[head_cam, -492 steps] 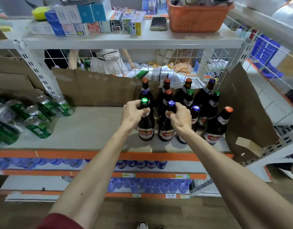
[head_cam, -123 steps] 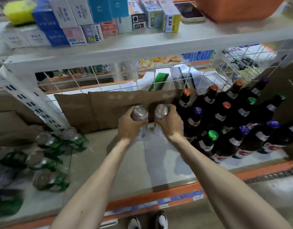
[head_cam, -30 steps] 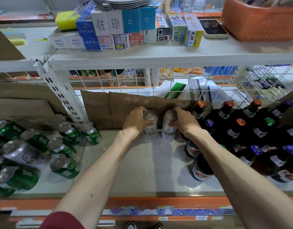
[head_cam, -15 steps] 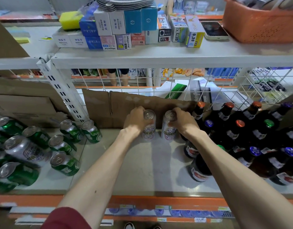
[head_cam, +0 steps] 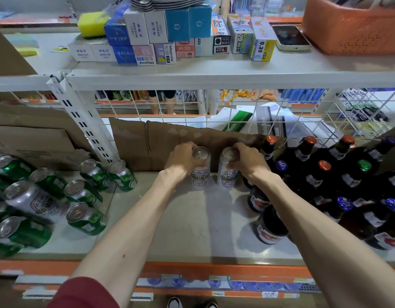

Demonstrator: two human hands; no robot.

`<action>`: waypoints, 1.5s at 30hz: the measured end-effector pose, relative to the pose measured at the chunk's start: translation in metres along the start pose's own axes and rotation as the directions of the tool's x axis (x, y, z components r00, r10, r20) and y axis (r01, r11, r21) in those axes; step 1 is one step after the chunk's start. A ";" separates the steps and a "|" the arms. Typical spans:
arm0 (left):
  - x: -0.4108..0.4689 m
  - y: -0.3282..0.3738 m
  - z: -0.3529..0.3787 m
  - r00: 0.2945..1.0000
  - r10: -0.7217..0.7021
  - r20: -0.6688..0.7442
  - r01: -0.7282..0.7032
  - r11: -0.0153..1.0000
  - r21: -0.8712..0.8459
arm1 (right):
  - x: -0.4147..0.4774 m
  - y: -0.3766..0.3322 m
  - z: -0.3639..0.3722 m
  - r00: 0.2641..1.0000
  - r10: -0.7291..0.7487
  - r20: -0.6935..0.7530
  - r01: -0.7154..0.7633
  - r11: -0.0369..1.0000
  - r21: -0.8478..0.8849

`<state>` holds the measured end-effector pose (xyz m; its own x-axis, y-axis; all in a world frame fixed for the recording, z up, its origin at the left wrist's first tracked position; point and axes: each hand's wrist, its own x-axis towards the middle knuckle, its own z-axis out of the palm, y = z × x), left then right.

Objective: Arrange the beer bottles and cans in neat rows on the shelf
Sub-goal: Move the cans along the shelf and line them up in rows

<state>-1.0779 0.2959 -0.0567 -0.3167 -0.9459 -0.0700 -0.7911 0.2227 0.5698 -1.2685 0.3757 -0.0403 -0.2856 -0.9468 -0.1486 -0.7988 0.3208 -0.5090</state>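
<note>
"Two cans, where abt?"
"Upright at back of the grey shelf (head_cam: 192, 230), vs. the brown cardboard sheet (head_cam: 161, 147). Left grip (head_cam: 182, 160) wraps the left silver-white aluminium beer can (head_cam: 200, 172), right grip (head_cam: 247, 163) wraps the right silver-white can (head_cam: 226, 176). Dark brown glass bottles (head_cam: 303, 172) just to the right, green cans (head_cam: 87, 218) well left."

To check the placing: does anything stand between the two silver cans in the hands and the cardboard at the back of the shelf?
Nothing visible does. The left hand grips the left can, the right hand the right can, both upright close before the cardboard. The bottles stand beside, to the right.
</note>
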 end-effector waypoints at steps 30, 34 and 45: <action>-0.029 -0.042 -0.055 0.992 0.118 -0.054 -0.120 0.992 -0.031 | -0.005 -0.036 -0.003 0.985 -0.069 -0.161 0.086 0.991 0.103; -0.043 -0.075 -0.092 0.992 0.031 -0.118 -0.031 1.000 0.002 | -0.010 -0.110 0.017 0.945 -0.208 -0.251 0.206 0.978 -0.036; -0.189 -0.305 -0.278 0.827 -0.321 -0.462 0.373 0.927 0.023 | -0.060 -0.378 0.167 0.798 -0.597 0.081 0.596 0.802 0.031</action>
<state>-0.6312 0.3414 0.0101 0.2340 -0.9625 0.1369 -0.8639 -0.1413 0.4834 -0.8617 0.3065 0.0194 0.2916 -0.9494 0.1166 -0.7943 -0.3083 -0.5234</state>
